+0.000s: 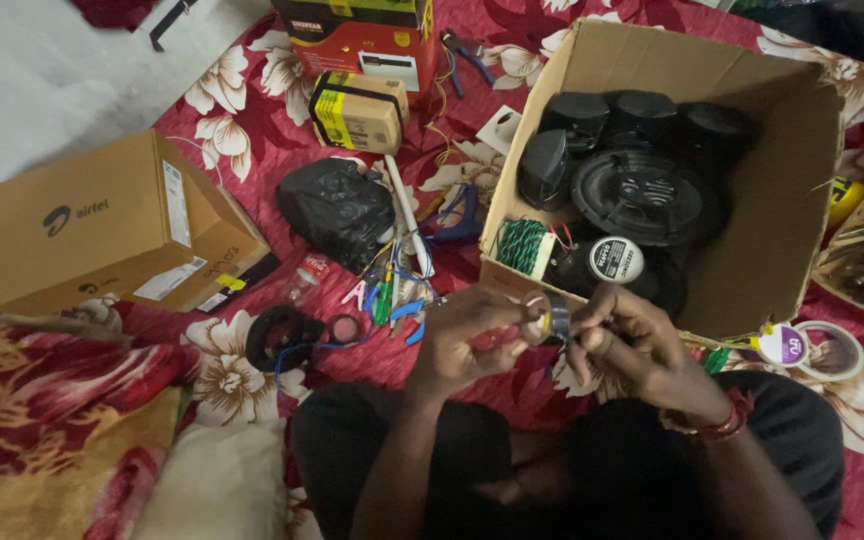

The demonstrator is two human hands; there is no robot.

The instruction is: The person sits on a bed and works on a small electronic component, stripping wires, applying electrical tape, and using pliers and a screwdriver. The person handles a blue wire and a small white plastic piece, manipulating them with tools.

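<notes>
Head view: the left hand (467, 335) and right hand (627, 340) both grip a small cylindrical part (549, 320) between their fingertips, just in front of the open cardboard box (802, 200) of speakers.

A home floor used as a makeshift electronics workbench: a red floral bedsheet (252, 110), a folded blanket (52, 420) at lower left, and a cardboard box of speakers (792, 200) at upper right.

red floral floor sheet (252, 120), pale bare floor (42, 70)
</notes>
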